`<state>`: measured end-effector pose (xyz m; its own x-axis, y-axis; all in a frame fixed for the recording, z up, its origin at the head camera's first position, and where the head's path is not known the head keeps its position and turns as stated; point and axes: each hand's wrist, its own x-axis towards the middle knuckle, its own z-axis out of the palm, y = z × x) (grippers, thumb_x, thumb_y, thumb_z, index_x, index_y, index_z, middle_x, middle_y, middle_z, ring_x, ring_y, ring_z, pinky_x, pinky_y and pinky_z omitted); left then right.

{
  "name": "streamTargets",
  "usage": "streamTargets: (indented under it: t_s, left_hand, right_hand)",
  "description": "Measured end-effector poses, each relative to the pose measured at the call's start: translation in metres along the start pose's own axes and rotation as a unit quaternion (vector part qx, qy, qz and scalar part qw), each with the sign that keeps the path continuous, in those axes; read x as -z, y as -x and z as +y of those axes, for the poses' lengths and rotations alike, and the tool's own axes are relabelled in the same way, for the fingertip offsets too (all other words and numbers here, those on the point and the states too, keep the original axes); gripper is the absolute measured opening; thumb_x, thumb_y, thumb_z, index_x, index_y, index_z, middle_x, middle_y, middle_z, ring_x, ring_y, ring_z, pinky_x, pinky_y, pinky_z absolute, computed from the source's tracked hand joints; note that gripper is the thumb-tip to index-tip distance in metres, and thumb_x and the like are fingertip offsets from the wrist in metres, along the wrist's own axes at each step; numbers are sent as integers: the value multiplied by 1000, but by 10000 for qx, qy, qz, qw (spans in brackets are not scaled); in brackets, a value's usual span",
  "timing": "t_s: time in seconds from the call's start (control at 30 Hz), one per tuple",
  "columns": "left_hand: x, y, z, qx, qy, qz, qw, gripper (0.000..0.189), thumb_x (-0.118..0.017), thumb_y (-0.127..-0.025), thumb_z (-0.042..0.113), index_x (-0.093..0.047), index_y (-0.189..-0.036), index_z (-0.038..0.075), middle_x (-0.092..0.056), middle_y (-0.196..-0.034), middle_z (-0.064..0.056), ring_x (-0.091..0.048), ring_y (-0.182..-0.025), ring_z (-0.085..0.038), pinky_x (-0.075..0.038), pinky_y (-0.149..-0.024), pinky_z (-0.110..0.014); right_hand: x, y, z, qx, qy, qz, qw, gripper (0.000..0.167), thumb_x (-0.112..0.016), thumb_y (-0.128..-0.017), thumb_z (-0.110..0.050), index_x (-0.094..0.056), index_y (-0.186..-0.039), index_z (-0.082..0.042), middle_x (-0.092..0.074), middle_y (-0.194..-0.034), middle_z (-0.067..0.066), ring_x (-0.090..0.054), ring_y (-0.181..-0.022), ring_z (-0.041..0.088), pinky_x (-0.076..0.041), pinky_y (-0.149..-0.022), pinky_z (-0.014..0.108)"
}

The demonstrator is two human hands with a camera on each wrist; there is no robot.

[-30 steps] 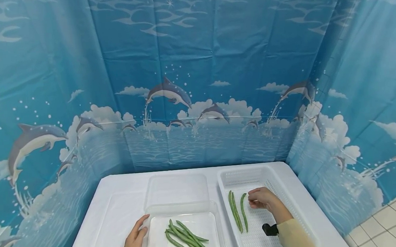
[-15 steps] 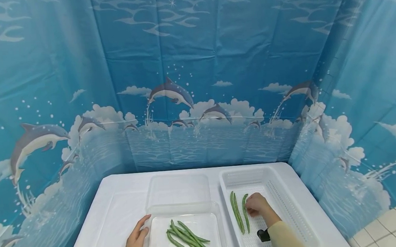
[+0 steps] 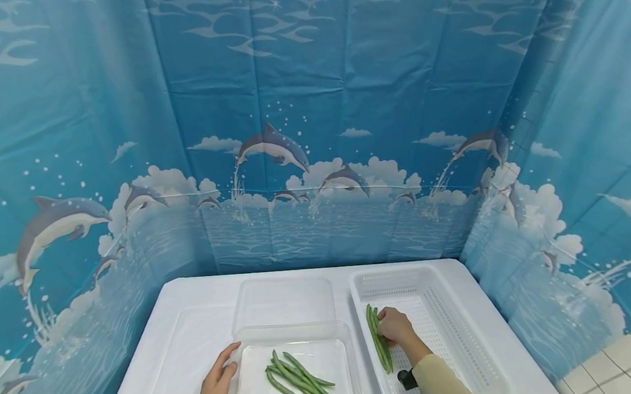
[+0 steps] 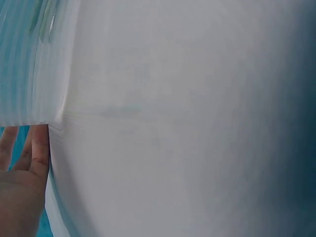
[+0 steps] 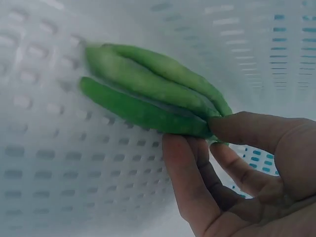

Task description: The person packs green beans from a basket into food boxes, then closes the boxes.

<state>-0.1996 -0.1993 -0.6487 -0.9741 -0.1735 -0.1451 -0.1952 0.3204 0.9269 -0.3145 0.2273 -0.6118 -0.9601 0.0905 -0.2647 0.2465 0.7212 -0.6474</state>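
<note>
Change, big things first: curtain [image 3: 312,86], counter [image 3: 192,324], basket [image 3: 433,314], box [image 3: 315,329] and lid [image 3: 282,301] sit as they did half a second ago. Right hand [image 3: 397,328] has shifted toward the basket's left wall. Third bean in there, lying apart from its pair a moment back, is now tight against them. My reading: the basket's beans are gathered into one bunch, none out of the basket yet

Counts, large to small:
- one counter, under the basket
- one basket, the landmark
- one clear box, left of the basket's near half
- one clear lid (looks like one), left of the basket's far end
- two hands: right inside the basket, grip clamped, thumb and fingers pinching the bunch by one end; left hand [image 3: 216,381] at the box side farthest from the basket, fingers straight, touching, not clamped
- basket beans [image 5: 148,86]: three, along the basket's left wall
- box beans [image 3: 296,378], left of the basket: at least four, overlap hides an exact count
</note>
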Motion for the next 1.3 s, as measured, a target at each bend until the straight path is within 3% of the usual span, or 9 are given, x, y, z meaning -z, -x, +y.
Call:
streamTargets:
  t_s: [0.23,0.6,0.73,1.0,1.3]
  left_hand:
    - [0,-1,-1,-6,-10,11,10000,45,-45,-112,34,-51,-156,28,-40,-168,-22,-58,-139,-50,-57,-102,-70]
    - [0,0,-2,2,43,-10,10000,45,-45,-112,34,-50,-157,27,-39,-169,-23,-57,-140,-51,-58,-101,-70]
    - [0,-1,-3,-34,70,3,10000,45,-45,-112,33,-50,-157,26,-40,-169,-22,-58,-139,-49,-58,-102,-69]
    - [-1,-1,-2,-69,15,23,10000,45,-45,-112,33,-51,-157,26,-41,-169,-21,-57,-141,-49,-56,-104,-71]
    - [0,-1,-2,-44,53,29,10000,45,-46,-112,33,-51,-156,27,-41,-168,-21,-58,-140,-49,-56,-104,-70]
  right_hand:
    - [3,1,-3,-247,-1007,-416,9937,39,-67,-85,7,-63,-124,9,-72,-81,15,-71,-63,20,-66,-62,36]
    - [28,13,-28,-237,-1739,-816,9811,43,-68,-91,2,-62,-134,4,-71,-76,9,-65,-59,13,-65,-62,33]
    - [36,19,-44,-90,-1831,-930,9786,47,-69,-91,-1,-62,-137,2,-70,-77,9,-67,-63,14,-68,-68,37]
    - [46,32,-78,245,-1845,-946,9780,45,-69,-92,-1,-64,-137,-2,-69,-86,11,-66,-68,16,-67,-69,36]
    - [34,46,-106,781,-1890,-1413,9686,48,-69,-92,-3,-62,-140,-1,-73,-99,17,-68,-75,15,-69,-73,36]
